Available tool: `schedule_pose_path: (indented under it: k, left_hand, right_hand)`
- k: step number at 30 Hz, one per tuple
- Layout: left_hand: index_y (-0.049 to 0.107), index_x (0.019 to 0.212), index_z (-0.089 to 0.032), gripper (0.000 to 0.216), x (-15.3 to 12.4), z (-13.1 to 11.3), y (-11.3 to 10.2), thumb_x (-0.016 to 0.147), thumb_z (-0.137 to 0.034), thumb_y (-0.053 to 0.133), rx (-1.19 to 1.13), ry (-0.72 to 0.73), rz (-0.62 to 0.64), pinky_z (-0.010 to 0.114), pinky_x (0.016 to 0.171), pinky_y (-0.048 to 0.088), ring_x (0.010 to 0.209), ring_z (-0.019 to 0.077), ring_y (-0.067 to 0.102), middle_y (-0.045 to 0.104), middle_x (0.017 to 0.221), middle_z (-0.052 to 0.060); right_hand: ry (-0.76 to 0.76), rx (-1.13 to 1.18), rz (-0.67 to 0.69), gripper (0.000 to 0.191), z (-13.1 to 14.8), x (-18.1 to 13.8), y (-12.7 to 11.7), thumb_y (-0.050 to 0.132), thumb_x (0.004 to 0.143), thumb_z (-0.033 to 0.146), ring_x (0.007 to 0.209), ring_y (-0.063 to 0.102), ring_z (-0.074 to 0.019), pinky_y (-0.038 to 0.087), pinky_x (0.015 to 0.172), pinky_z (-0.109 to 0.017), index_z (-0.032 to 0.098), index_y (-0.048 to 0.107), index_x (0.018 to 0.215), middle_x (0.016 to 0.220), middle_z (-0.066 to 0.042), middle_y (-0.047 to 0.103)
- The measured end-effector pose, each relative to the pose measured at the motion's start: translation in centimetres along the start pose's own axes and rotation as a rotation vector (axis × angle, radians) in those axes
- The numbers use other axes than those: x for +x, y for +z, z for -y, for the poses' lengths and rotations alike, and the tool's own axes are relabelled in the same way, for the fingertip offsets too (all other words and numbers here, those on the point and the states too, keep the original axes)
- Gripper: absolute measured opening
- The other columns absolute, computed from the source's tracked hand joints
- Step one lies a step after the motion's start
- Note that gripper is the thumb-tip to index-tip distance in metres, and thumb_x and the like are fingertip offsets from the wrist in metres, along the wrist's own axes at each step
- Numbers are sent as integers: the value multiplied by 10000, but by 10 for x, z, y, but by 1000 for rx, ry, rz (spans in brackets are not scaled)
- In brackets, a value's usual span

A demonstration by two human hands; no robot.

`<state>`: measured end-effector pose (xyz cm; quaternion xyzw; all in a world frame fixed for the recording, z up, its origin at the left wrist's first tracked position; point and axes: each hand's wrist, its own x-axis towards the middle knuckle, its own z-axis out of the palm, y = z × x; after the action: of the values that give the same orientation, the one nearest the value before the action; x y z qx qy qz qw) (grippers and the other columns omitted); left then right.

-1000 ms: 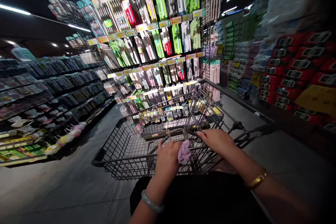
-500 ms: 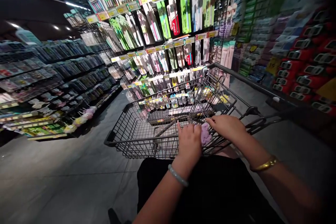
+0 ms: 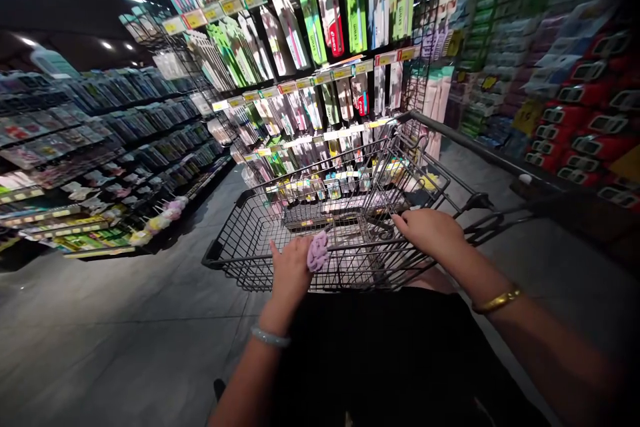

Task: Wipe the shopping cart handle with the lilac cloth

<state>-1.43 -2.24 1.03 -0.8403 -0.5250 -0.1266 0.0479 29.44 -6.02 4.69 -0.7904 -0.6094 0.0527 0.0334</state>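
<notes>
Head view, two hands, left hand (image 3: 290, 270) gripping one purple scrunchie (image 3: 318, 251), right hand (image 3: 430, 232), one cart (image 3: 240, 227)

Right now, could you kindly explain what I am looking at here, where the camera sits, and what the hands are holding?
The camera is worn on a person's head and looks forward and down, so both arms are the wearer's own. The left hand grips the handle of a black wire shopping cart and also holds a small lilac fluffy thing; I cannot tell what it is. The right hand rests on the same handle, a gold bangle on its wrist. Ahead hang packaged toothbrushes on a store rack. The floor is grey tile.
</notes>
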Motion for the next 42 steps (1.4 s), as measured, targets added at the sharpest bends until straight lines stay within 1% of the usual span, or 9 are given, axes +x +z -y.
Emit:
schedule_pose_path:
  k: [3, 8, 11, 20, 24, 29, 33, 37, 42]
  left_hand:
    - [574, 1195, -233, 288, 8, -24, 0, 920, -316, 556, 10, 101, -1, 679, 1162, -20, 1035, 255, 576, 629, 1087, 65]
    - [548, 1250, -208, 325, 24, -108, 7, 937, -291, 515, -43, 284, -54, 628, 1199, 45, 1043, 248, 548, 611, 1094, 79]
    - [525, 1312, -242, 364, 22, -123, 12, 951, -245, 472, -77, 294, -103, 631, 1201, 26, 1076, 241, 542, 610, 1161, 74]
    - [559, 1296, -278, 375, -10, -12, 23, 922, -259, 554, -25, -34, -168, 618, 1202, -16, 1223, 259, 502, 575, 1320, 85]
    - [572, 1259, -250, 366, -6, -29, 24, 896, -293, 587, -29, -86, -148, 648, 1186, -55, 1205, 287, 499, 581, 1288, 107]
    - [513, 1332, -264, 409, -1, -58, 24, 924, -270, 536, -41, 45, -155, 707, 1153, -78, 1196, 284, 501, 571, 1304, 99]
    - [524, 1320, -291, 411, -11, -14, 25, 913, -284, 579, -13, 48, -172, 691, 1158, -112, 1203, 267, 521, 581, 1317, 64]
    - [544, 1301, -277, 444, -25, 45, 26, 871, -320, 644, 8, -102, -199, 682, 1181, -37, 1237, 285, 510, 570, 1337, 79]
    - [547, 1295, -226, 458, -25, 38, 33, 851, -266, 647, -20, -119, -248, 599, 1216, 98, 1253, 288, 478, 545, 1314, 116]
  right_hand:
    - [2, 0, -4, 561, 2, -1, 0, 273, 973, 483, 901, 686, -283, 459, 704, -349, 181, 746, 968, 982, -142, 733]
    - [1, -15, -18, 543, -1, 1, 3, 284, 968, 471, 907, 691, -280, 456, 714, -346, 185, 744, 1001, 998, -139, 736]
    - [-22, -20, -23, 558, -4, 1, 4, 276, 968, 499, 905, 691, -277, 450, 710, -345, 190, 741, 997, 1003, -136, 740]
    - [-19, -51, -44, 567, -5, 0, 6, 255, 970, 509, 849, 682, -288, 425, 669, -352, 216, 739, 953, 951, -116, 740]
    - [-13, -32, -34, 572, -5, 3, 4, 250, 970, 506, 853, 672, -281, 394, 658, -339, 215, 742, 972, 978, -130, 736]
    - [39, -36, 41, 580, -13, 9, 4, 262, 960, 552, 885, 650, -285, 332, 656, -367, 218, 735, 985, 1039, -171, 715]
    - [55, -66, 75, 576, -17, 12, 7, 249, 938, 601, 904, 644, -304, 342, 658, -365, 266, 706, 1039, 1047, -155, 708]
    - [45, -92, 83, 633, -15, 10, 7, 156, 926, 625, 915, 649, -334, 380, 660, -372, 300, 679, 1070, 1036, -126, 707]
    - [67, -99, 82, 651, -10, 10, 7, 125, 924, 623, 937, 648, -352, 395, 672, -389, 303, 672, 1072, 1056, -131, 704]
